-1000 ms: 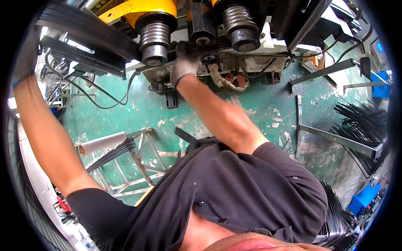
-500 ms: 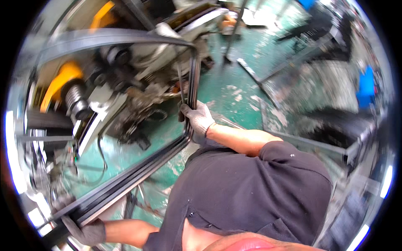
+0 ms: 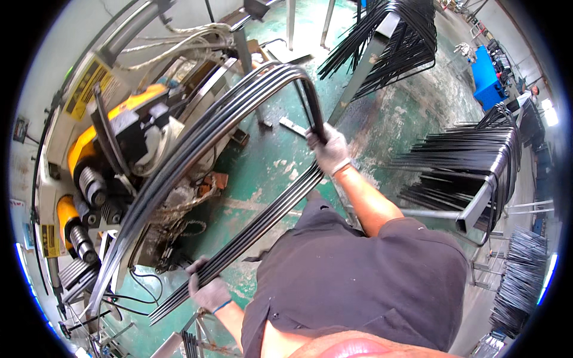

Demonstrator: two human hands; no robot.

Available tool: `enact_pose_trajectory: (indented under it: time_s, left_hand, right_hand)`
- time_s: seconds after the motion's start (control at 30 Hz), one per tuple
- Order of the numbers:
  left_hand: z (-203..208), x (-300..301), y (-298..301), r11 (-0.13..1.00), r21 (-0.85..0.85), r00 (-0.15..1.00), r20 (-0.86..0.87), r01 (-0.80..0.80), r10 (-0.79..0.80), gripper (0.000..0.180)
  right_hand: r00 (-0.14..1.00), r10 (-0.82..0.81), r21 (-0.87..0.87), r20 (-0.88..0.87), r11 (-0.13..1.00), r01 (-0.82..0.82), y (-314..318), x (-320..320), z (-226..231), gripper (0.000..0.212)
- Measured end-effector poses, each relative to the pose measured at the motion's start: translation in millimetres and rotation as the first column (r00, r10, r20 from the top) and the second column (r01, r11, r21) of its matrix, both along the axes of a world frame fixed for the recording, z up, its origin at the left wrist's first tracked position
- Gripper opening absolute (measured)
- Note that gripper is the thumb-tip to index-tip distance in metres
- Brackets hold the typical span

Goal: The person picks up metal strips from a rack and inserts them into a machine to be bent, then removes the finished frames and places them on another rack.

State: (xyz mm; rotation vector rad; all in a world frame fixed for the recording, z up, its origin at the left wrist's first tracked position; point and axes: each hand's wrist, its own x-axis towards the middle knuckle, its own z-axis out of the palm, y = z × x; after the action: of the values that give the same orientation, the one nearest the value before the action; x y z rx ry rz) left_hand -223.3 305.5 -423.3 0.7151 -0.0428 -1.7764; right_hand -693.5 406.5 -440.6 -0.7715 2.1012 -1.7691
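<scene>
A bundle of several thin black metal tubes [image 3: 253, 235], bent into a long U, is carried in front of my body. My right hand [image 3: 332, 149], in a pale knit glove, is closed round the bundle at its bent end. Lower down, my gloved left hand [image 3: 210, 293] grips the straight lower run close to its free ends. The upper run curves away to the left, passing in front of a machine with yellow arms [image 3: 83, 152] and ribbed metal rollers [image 3: 91, 185]. Whether the tubes touch the machine I cannot tell.
To the right, a metal rack bar [image 3: 476, 206] carries many hanging black bent tubes [image 3: 459, 152]. Farther off, another rack holds more bent tubes [image 3: 412, 42]. A blue bin [image 3: 489, 74] stands at the far right. Cables [image 3: 143, 286] hang beside the machine above a worn green floor [image 3: 250, 179].
Both hands have moved right with the tubes, the left also upward. The bundle has swung and its tubes have spread apart. My view has turned, showing more of the racks on the right.
</scene>
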Motion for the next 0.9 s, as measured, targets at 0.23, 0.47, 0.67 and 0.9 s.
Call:
enact_pose_trajectory:
  time_s: [0.23, 0.47, 0.67, 0.9]
  left_hand:
    - [-58.8, -300.1, 51.1, 0.831, 0.336, 0.882, -0.331, 0.443, -0.336, 0.035]
    - [-39.4, -413.0, 30.8, 0.62, 0.257, 0.629, 0.058, 0.741, -0.775, 0.027]
    - [-24.8, -398.2, 6.4, 0.729, 0.207, 0.585, 0.473, 0.652, -0.659, 0.04]
    - [-56.4, -292.4, 40.5, 0.835, 0.361, 0.598, 0.584, 0.415, -0.549, 0.028]
  right_hand:
    - [0.785, -0.2, 0.258, -0.586, 0.873, 0.415, 89.4, -258.6, 149.2, 0.014]
    - [0.732, -0.26, 0.672, -0.629, 0.292, 0.681, 136.7, -533.1, 129.6, 0.038]
    - [0.658, 0.056, 0.648, -0.751, 0.249, 0.719, 122.4, -630.9, 137.0, 0.027]
    - [-0.138, -0.026, -0.127, -0.99, 0.587, 0.799, 87.6, -485.7, 127.2, 0.033]
